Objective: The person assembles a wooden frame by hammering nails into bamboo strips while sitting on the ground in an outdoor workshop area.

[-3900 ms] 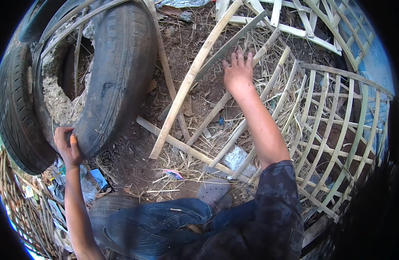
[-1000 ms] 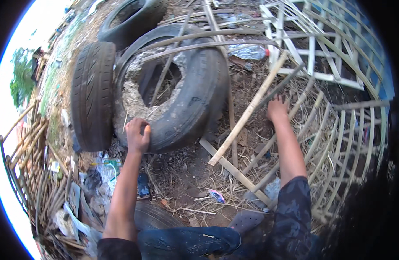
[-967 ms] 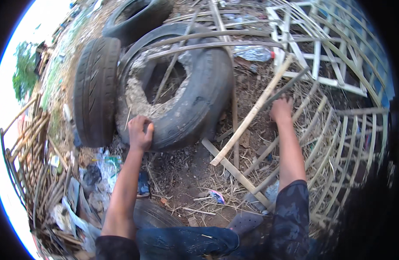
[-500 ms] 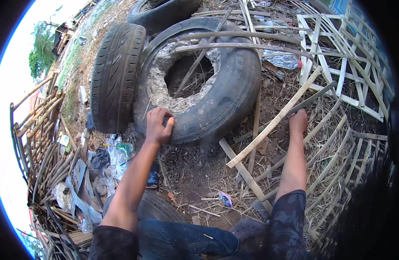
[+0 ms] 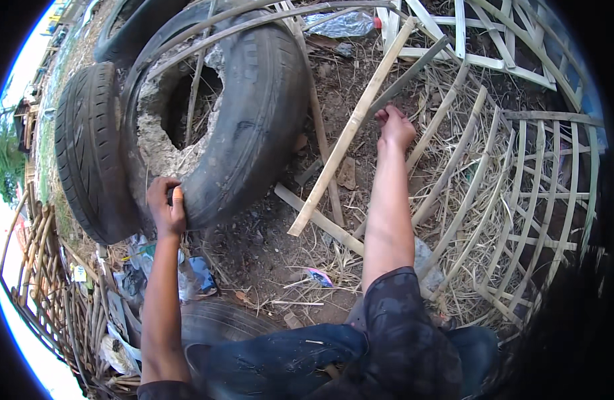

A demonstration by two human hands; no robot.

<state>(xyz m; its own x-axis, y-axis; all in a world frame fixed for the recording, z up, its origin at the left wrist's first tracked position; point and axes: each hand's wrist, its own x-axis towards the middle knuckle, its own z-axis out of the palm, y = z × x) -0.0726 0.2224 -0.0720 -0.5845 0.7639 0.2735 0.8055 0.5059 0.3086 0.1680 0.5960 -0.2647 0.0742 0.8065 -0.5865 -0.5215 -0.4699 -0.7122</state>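
Observation:
A big worn tyre (image 5: 247, 127) lies flat, its middle lined with rough pale concrete round a dark hole. My left hand (image 5: 166, 207) is at its near edge, fingers curled over the rubber, the thumb tipped in orange. To the right, my right hand (image 5: 395, 128) reaches forward with fingers bent together beside a dark flat strip (image 5: 414, 70). Whatever those fingers pinch is too small to make out. Just left of it a pale bamboo slat (image 5: 354, 127) slants across, passing over the dark strip's lower end.
Another tyre (image 5: 94, 153) leans upright against the big one. White lattice slats (image 5: 474, 60) and a curved bamboo frame (image 5: 520, 180) spread at the right over straw. Bundled sticks (image 5: 47, 287) and plastic litter (image 5: 130, 280) lie on the left. My knees are at the bottom.
The view has swung to the right, so the tyres and slats appear farther left and higher. My left hand stays at the tyre's edge. My right hand remains beside the dark strip.

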